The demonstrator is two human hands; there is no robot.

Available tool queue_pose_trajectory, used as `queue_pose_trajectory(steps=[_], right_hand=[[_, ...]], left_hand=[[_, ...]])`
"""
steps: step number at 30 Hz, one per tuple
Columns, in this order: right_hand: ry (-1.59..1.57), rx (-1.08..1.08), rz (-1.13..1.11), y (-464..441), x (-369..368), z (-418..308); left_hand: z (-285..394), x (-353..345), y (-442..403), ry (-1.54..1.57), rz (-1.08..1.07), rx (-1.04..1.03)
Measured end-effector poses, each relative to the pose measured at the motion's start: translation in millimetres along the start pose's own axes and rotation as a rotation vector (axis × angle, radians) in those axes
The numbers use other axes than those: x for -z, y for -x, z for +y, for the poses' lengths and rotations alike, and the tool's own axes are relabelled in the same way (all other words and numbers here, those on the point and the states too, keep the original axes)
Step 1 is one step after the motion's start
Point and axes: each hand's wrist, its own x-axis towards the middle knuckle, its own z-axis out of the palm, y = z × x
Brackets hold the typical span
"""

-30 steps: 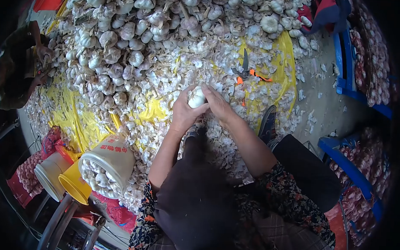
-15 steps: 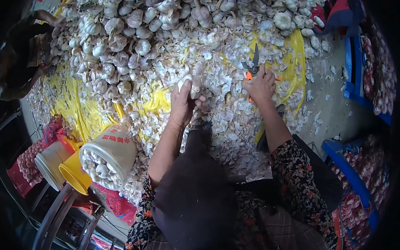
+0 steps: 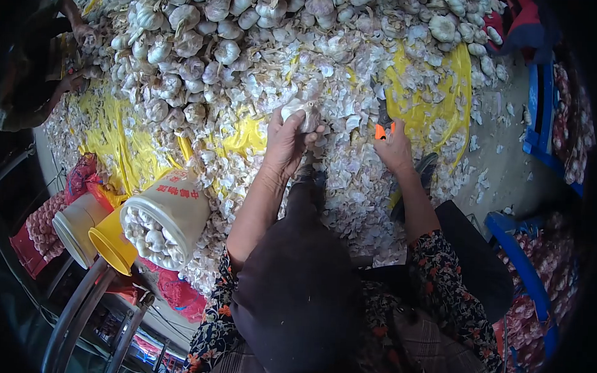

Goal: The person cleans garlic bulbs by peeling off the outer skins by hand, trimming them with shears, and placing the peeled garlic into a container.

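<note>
In my left hand (image 3: pixel 281 146) is a garlic bulb (image 3: pixel 309 118), gripped between thumb and fingers above the littered floor. My right hand (image 3: pixel 396 149) is closed round the orange handles of pruning shears (image 3: pixel 380 131). The dark blades point away from me and blur into the shadowed peel. Beneath both hands lies a thick layer of papery garlic skins (image 3: pixel 345 168). Ahead and to the left rises a large pile of garlic bulbs (image 3: pixel 184 57), some with stems.
A white bucket (image 3: pixel 196 206) of trimmed garlic lies tipped at left, beside a yellow bucket (image 3: pixel 115 246). Yellow sheeting (image 3: pixel 440 93) shows through the skins. Blue frames (image 3: pixel 520 250) with netted garlic stand at right. Another person's hand (image 3: pixel 87 34) is at the pile, far left.
My right hand has closed round the shears' handles and lifted or shifted them toward me. My left hand still holds the garlic bulb. The view has shifted slightly.
</note>
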Motion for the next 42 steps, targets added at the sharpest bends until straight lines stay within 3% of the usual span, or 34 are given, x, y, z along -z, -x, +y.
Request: queue_pose_trajectory(steps=[1, 5, 7, 9, 11, 18, 27, 29, 33, 34, 36, 37, 39, 41, 42], right_hand=[[-0.160, 0.182, -0.045, 11, -5, -2], [-0.374, 0.421, -0.304, 44, -12, -53], [-0.090, 0.488, -0.170, 52, -17, -72], [-0.061, 0.449, -0.183, 53, -13, -79], [0.087, 0.550, -0.064, 56, -9, -81], [0.149, 0.507, -0.198, 52, -5, -85], [0.096, 0.557, -0.115, 43, -15, -65], [0.082, 0.432, -0.192, 32, -10, -56], [0.187, 0.183, 0.202, -5, -1, -21], [0.189, 0.183, 0.200, -11, 2, -16], [0.612, 0.249, 0.396, -17, 20, -26], [0.610, 0.252, 0.403, -16, 23, -33], [0.395, 0.446, 0.379, 3, 28, -71], [-0.138, 0.701, 0.145, 22, 23, -109], [-0.212, 0.702, 0.077, 32, 14, -122]], left_hand=[[-2, 1, -1, -0.020, 0.034, -0.011], [0, 7, -2, -0.082, 0.157, 0.011], [-1, 11, -2, -0.093, 0.159, -0.015], [-3, 13, -4, -0.065, 0.149, -0.016], [-3, 14, -4, -0.085, 0.154, -0.024], [-6, 17, -5, -0.192, 0.172, -0.002], [-4, 19, -7, -0.222, 0.117, 0.024], [-4, 26, -7, -0.161, 0.067, 0.007], [1, 33, 0, 0.068, -0.131, -0.002], [-2, 39, -1, 0.097, -0.202, 0.008], [0, 29, 4, 0.143, -0.196, -0.011], [1, 25, 5, 0.185, -0.186, -0.027], [1, 25, 2, 0.088, -0.118, -0.010], [-4, 25, 0, -0.003, -0.055, 0.001], [-5, 26, 0, -0.205, -0.037, -0.118]])
